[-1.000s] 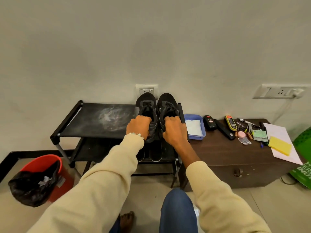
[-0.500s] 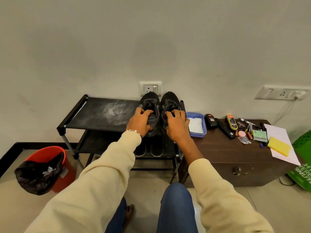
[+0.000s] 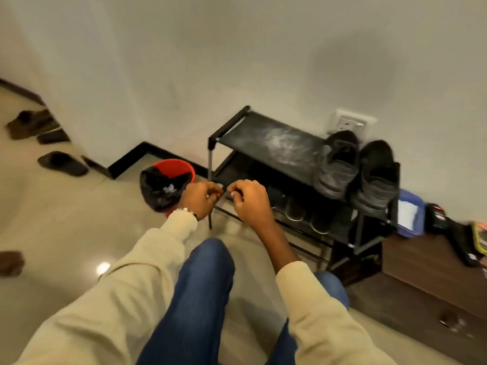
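A pair of black sneakers stands on the right end of the black shoe rack's dusty top shelf: the left shoe and the right shoe, side by side, toes toward me. My left hand and my right hand hover close together in front of the rack's left end, away from the shoes. Both have loosely curled fingers and hold nothing that I can see. Slippers lie on the lower shelf.
A red bin with a black bag stands left of the rack. A dark wooden cabinet on the right carries a blue tray and small items. Sandals lie on the floor at the far left. My knees are below.
My hands have let go of the two sneakers and drawn back toward me. The view has swung left and tilted, so the rack now sits to the right.
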